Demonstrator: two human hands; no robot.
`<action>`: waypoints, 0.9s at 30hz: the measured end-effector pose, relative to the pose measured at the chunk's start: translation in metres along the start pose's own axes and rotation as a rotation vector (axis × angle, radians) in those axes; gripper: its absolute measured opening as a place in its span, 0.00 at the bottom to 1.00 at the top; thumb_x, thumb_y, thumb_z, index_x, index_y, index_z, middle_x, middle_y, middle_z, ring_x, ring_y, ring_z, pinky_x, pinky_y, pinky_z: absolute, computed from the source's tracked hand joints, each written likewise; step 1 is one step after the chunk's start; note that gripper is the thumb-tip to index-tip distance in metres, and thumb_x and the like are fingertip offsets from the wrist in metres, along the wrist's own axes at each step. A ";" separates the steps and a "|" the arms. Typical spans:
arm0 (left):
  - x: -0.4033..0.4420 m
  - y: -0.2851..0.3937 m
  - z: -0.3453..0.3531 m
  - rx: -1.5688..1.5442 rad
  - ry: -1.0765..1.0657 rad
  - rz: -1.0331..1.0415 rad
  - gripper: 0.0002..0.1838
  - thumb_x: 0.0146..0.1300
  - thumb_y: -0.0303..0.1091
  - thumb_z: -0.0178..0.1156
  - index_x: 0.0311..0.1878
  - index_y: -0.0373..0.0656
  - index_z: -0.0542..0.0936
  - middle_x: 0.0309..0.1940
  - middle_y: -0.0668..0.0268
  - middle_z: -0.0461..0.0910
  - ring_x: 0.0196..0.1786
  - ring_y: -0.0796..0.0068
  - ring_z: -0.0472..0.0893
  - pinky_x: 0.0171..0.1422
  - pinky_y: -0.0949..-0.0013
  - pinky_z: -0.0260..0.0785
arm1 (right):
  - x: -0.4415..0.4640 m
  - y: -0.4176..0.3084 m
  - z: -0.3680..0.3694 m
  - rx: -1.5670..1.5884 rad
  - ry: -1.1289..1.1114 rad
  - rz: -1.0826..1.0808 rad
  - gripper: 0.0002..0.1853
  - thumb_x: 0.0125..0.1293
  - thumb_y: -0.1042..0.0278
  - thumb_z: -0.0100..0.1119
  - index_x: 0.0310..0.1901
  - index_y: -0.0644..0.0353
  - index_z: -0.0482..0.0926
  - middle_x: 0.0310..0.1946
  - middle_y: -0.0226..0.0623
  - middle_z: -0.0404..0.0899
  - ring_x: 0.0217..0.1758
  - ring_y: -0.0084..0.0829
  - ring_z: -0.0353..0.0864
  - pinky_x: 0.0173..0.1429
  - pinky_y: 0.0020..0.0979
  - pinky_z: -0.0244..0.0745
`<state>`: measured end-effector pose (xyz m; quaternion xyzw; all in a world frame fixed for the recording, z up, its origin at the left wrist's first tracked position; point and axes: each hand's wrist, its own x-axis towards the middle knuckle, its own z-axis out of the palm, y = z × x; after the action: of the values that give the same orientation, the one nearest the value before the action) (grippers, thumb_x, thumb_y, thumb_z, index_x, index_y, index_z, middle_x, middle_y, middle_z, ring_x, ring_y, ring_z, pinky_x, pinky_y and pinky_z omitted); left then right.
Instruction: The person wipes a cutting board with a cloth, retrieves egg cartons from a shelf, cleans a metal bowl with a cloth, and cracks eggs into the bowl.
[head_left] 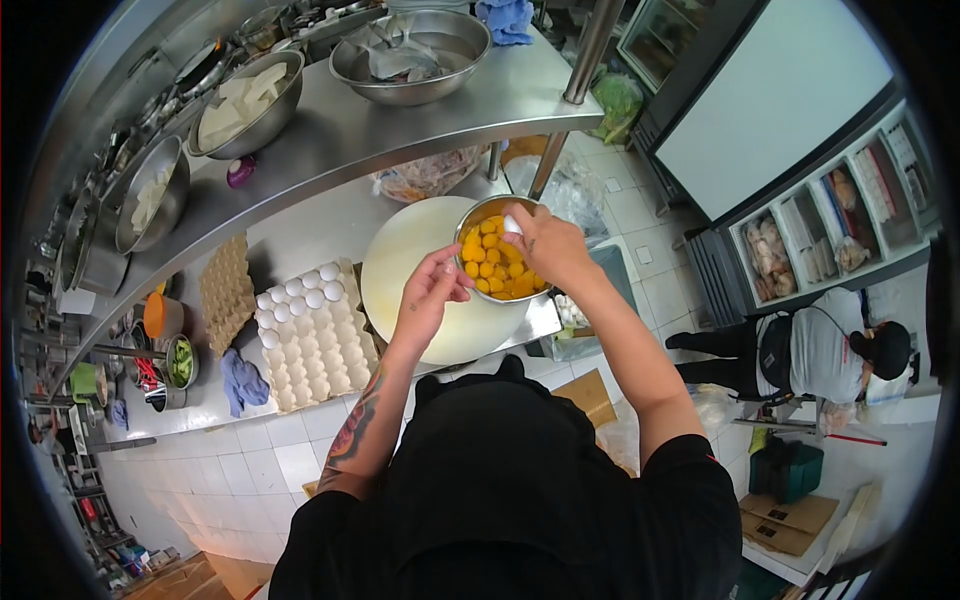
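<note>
My right hand (pixel 550 242) is closed around a white egg (pixel 513 224) over the far part of a metal bowl (pixel 467 214). Many egg yolks (pixel 490 268) fill the bowl, which stands at the right side of a round, pale cutting board (pixel 400 250). At the bowl's left rim is my left hand (pixel 430 290), its fingers stretched and apart with nothing seen in them. Whether its fingertips touch the rim is hard to tell. Left of the board lies an egg tray (pixel 315 360), with several white eggs (pixel 300 295) in its far rows and bare cups nearer me.
A raised steel shelf (pixel 400 145) crosses behind the board, bearing bowls of white pieces (pixel 250 105) and a large metal bowl (pixel 410 90). A blue cloth (pixel 243 382) lies left of the tray. Another person (pixel 815 345) stands at right near an open freezer (pixel 820 215).
</note>
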<state>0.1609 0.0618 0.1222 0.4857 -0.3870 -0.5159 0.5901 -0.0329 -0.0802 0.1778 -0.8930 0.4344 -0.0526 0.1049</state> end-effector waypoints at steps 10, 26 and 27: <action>-0.084 -0.055 -0.064 0.238 -0.021 -0.078 0.18 0.80 0.34 0.56 0.66 0.37 0.78 0.43 0.64 0.84 0.42 0.79 0.81 0.49 0.72 0.76 | -0.064 0.118 0.042 0.876 0.504 0.351 0.21 0.77 0.62 0.60 0.68 0.56 0.73 0.52 0.44 0.83 0.50 0.33 0.82 0.56 0.33 0.78; -0.134 -0.010 -0.338 1.557 0.790 -0.369 0.30 0.59 0.62 0.69 0.39 0.38 0.86 0.37 0.49 0.87 0.42 0.48 0.87 0.44 0.51 0.79 | 0.062 -0.255 0.181 0.325 0.023 -0.537 0.24 0.64 0.64 0.68 0.62 0.56 0.78 0.56 0.44 0.78 0.60 0.46 0.81 0.58 0.44 0.80; -0.138 -0.008 -0.342 1.446 0.744 -0.332 0.30 0.61 0.60 0.68 0.41 0.36 0.86 0.37 0.51 0.88 0.43 0.50 0.88 0.46 0.53 0.80 | 0.073 -0.268 0.201 0.321 0.024 -0.534 0.24 0.64 0.64 0.68 0.62 0.56 0.78 0.56 0.44 0.78 0.60 0.46 0.81 0.58 0.44 0.80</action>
<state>0.4637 0.2577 0.0421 0.9349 -0.3260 -0.0260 0.1378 0.2543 0.0520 0.0454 -0.9469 0.1719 -0.1565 0.2219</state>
